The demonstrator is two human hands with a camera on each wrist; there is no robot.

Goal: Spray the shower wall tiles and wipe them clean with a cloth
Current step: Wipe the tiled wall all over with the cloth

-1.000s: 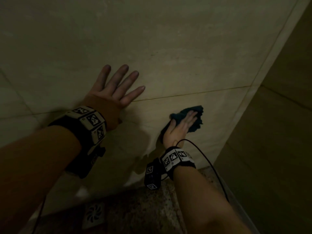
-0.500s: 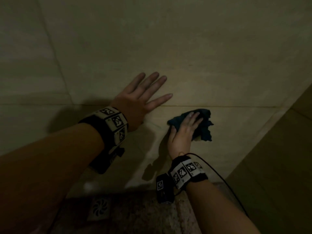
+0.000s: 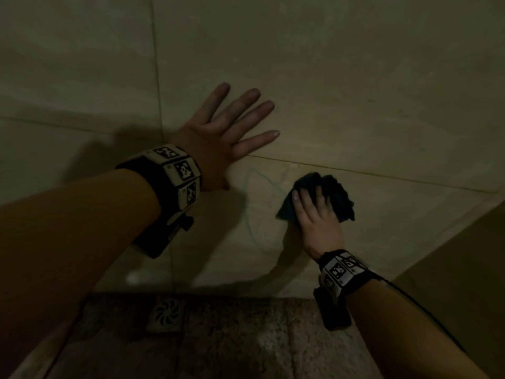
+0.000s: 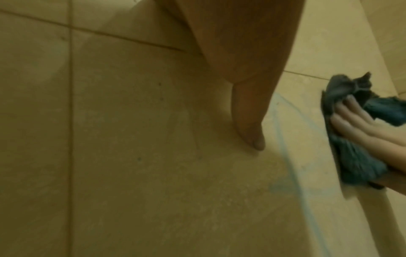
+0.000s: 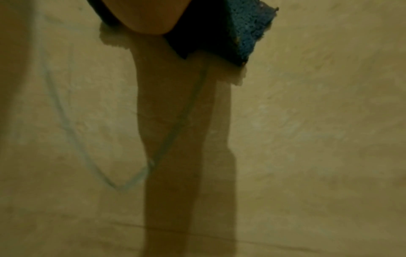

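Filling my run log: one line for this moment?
step: wiping | left hand: flat on wall tiles | right hand: pressing cloth on tile

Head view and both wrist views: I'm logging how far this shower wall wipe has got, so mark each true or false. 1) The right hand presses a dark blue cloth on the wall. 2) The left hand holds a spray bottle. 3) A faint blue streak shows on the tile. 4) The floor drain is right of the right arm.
1) True: the right hand presses the cloth against the wall tile.
2) False: the left hand lies flat and spread on the tile, holding nothing.
3) True: a blue streak curves left of the cloth.
4) False: the floor drain lies left of it.
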